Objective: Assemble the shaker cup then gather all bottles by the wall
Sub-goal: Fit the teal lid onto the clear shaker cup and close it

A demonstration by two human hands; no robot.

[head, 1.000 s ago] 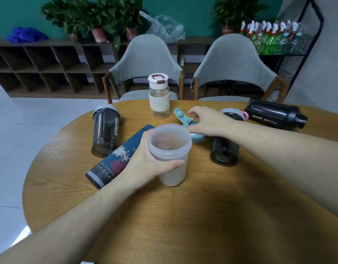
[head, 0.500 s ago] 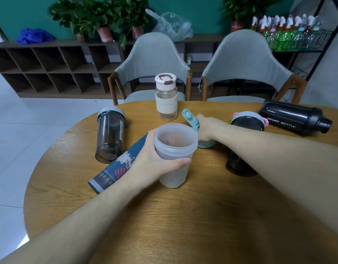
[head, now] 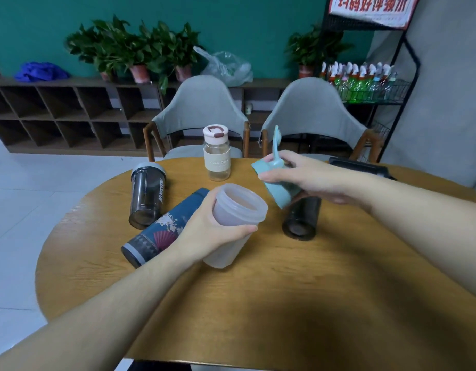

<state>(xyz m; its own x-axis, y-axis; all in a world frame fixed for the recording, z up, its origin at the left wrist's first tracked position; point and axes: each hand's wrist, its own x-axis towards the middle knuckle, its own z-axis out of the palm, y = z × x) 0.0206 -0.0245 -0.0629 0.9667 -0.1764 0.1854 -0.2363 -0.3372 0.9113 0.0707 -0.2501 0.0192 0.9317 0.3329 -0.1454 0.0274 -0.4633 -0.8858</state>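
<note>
My left hand grips a frosted shaker cup, open at the top and tilted toward the right. My right hand holds the light blue shaker lid in the air just right of the cup's rim, its flip cap sticking up. On the round wooden table a dark smoky shaker stands at left. A dark blue patterned bottle lies beside my left hand. A clear bottle with a pink cap stands at the back. Another dark shaker stands under my right hand. A black sport bottle lies behind my right wrist, mostly hidden.
Two grey chairs stand behind the table. A grey wall runs along the right side. A black wire rack with drink bottles stands at the back right, and a low wooden shelf with potted plants at the back left.
My right hand has lifted the blue lid off the table and brought it up beside the cup's rim. My left hand has tilted the cup toward it.
</note>
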